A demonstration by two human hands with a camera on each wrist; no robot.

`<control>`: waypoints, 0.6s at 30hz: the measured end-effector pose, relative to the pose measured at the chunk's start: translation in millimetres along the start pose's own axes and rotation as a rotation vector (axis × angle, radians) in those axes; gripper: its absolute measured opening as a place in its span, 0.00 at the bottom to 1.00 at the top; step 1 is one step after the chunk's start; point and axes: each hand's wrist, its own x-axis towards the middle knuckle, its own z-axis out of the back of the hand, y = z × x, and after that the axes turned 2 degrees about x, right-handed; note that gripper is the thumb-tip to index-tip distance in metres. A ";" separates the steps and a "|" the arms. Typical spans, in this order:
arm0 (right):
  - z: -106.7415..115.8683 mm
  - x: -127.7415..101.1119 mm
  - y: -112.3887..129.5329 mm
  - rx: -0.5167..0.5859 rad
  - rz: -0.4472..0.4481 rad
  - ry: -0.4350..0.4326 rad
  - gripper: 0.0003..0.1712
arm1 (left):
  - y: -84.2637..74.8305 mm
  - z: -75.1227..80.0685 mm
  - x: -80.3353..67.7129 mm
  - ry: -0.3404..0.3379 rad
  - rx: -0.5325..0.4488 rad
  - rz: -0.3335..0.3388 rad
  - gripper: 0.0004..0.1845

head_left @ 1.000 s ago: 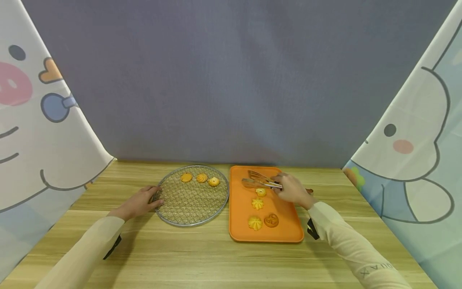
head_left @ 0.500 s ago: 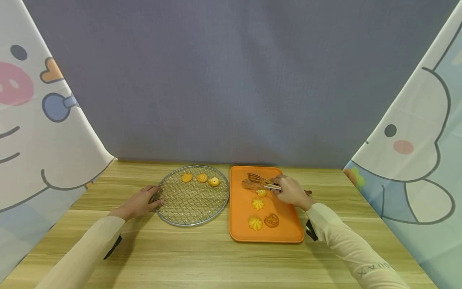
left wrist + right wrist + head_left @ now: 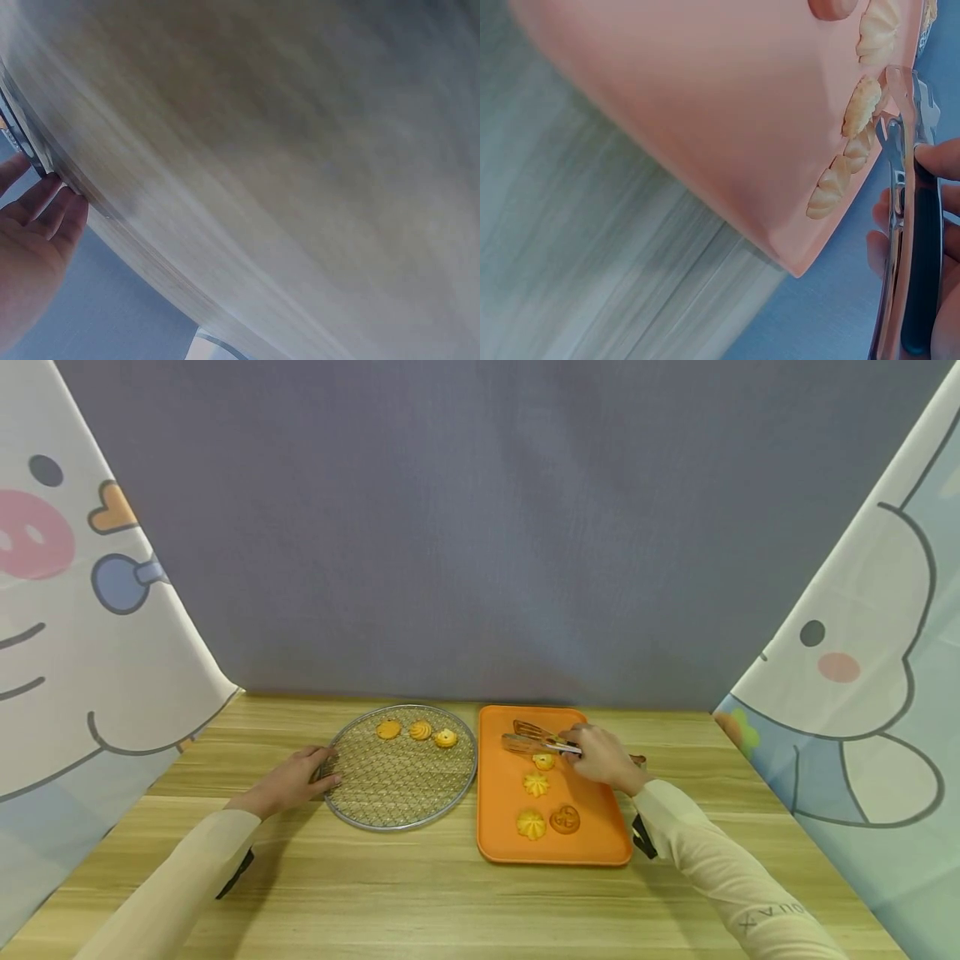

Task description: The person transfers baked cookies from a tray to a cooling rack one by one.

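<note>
Cookies [image 3: 536, 783]: four on tray [image 3: 495, 827], three on rack [image 3: 375, 814].

Even, soft light fills the head view, sharp at centre and bent at its edges. Both wrist views are blurred, the pale wooden tabletop [image 3: 285, 150] smeared, washed out.

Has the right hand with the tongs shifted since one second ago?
Barely: the right hand holding the tongs edged slightly left over the orange tray.
</note>
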 end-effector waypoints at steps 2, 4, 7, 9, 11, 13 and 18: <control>0.4 0.3 0.1 -0.002 -0.001 0.008 0.19 | -0.4 0.2 0.0 0.000 0.000 0.002 0.26; 0.4 0.6 0.2 -0.009 0.000 0.010 0.19 | -1.1 0.8 -0.2 0.001 -0.001 0.006 0.26; 0.8 0.8 0.6 -0.012 0.004 0.010 0.19 | -2.0 1.5 -0.4 0.009 -0.007 0.010 0.26; 0.9 0.4 0.7 -0.019 0.010 0.004 0.19 | -2.2 1.8 -0.4 0.012 -0.010 0.012 0.26; 0.8 -0.1 0.6 -0.025 0.019 -0.001 0.19 | -2.5 2.0 -0.4 0.017 -0.013 0.014 0.26; 0.6 -0.5 0.6 -0.030 0.028 -0.008 0.18 | -2.6 2.1 -0.2 0.019 -0.013 0.016 0.26; -0.3 -0.5 0.5 -0.007 0.030 -0.012 0.18 | -3.3 2.5 0.0 0.022 -0.008 0.020 0.27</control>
